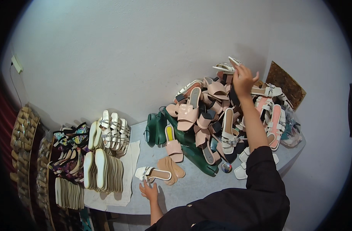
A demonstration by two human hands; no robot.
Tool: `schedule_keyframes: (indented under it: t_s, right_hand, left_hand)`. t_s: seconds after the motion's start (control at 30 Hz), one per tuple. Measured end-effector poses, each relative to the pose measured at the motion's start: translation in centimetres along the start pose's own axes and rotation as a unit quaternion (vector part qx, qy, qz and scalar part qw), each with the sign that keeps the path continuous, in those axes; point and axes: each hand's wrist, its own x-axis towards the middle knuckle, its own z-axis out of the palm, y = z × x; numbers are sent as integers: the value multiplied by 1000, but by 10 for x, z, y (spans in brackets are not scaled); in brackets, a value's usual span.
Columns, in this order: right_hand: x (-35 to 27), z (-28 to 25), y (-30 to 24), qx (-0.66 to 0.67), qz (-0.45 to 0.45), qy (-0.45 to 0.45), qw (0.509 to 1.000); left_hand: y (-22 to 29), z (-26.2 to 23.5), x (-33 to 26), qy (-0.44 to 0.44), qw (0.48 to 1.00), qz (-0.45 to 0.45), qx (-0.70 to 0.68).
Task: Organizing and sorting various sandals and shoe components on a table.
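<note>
"Where are the hands in this scene?"

"Well apart over the table (145, 208). The left hand (148, 191), fingers spread, is at the near side of a white sandal (153, 174), which lies with its heel end over tan insole sheets (171, 164). The right hand (244, 79) stretches to the top of the heap, its fingers at a second white sandal (233, 60); I cannot tell whether they grip it."

"How would such footwear handle?"

"Light, I judge: stiff sole, softer straps, a smooth finish that may slip or scuff. The sole's edges look the safest hold, clear of the strap ornament."

"And around them?"

"Block-heeled pink sandals (187, 115) crowd beneath the right forearm, likely to snag a low sweep. Green shoe lasts (202, 161) jut out below; a glassy ball (226, 167) at the heap's near edge could roll. Farther left, cream soles (110, 171) stand stacked on white cloth (133, 163)."
</note>
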Motion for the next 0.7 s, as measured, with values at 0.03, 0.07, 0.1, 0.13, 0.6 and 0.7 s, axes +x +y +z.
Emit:
schedule_keyframes:
  t_s: [0.03,0.07,0.1,0.13,0.6,0.7]
  right_hand:
    - [6,-22,-6,3,-2,-4,1000]
    - [13,-44,-13,81,-28,19,996]
    - [19,-68,-17,152,-53,43,986]
    - [20,-85,-30,154,-55,37,986]
    - [-129,-153,-205,257,-318,-479,777]
    - [-193,-147,-225,319,-269,-479,773]
  left_hand:
    - [-4,-4,0,13,1000,3,2]
    - [-8,-7,2,12,1000,-4,2]
    - [-11,-7,7,16,1000,7,-11]
    - [-12,-10,10,22,999,14,-24]
    - [-22,-20,82,-94,985,146,24]
    - [-29,-26,96,-116,979,166,31]
